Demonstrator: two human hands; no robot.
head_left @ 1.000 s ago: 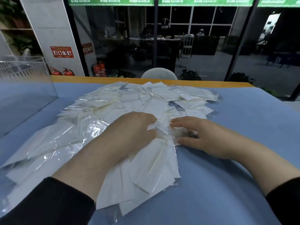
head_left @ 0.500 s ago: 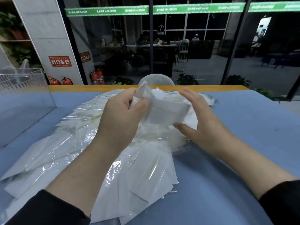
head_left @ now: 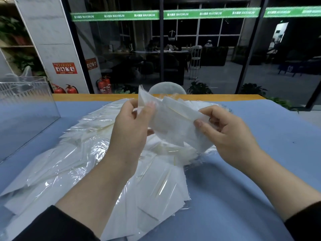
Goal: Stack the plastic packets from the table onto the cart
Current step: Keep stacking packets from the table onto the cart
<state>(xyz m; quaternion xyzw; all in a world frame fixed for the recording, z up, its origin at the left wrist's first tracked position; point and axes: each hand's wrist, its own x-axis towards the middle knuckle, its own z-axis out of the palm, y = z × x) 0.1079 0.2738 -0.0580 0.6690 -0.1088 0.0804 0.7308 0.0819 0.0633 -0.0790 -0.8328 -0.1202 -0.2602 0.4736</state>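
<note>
A: Where are the packets?

B: A few packets (head_left: pixel 173 122) are lifted above the worktop (head_left: pixel 260 171), held between both hands. They are thin, white and wrapped in clear film, fanned out and overlapping, so I cannot count them.

A: How are the hands set?

B: The left hand (head_left: pixel 132 126) pinches the left end of the bunch, thumb in front and fingers curled behind. One corner of film sticks up above that thumb. The right hand (head_left: pixel 225 133) grips the right end, thumb on the near face and fingers curled round the back.

A: And the others?

B: The pile of packets (head_left: pixel 83 167) lies spread over the blue worktop under and beside the hands, running from the far edge down to the near left corner. The sheets lie loose and crossed, and the film on them catches the light.

A: What stands around it?

B: A clear plastic box (head_left: pixel 26 108) sits on the worktop at the left, well apart from the hands, its near wall just beside the pile's edge. The far edge of the worktop shows a yellow strip (head_left: pixel 225 97). Just behind it is the rounded back of a pale chair (head_left: pixel 167 87). Beyond that is a glass wall with a green banner (head_left: pixel 208 13) across the top, and red fire extinguishers (head_left: pixel 104 85) stand on the floor by a white pillar (head_left: pixel 52 40). Black sleeves (head_left: pixel 52 225) cover both forearms near the bottom.
</note>
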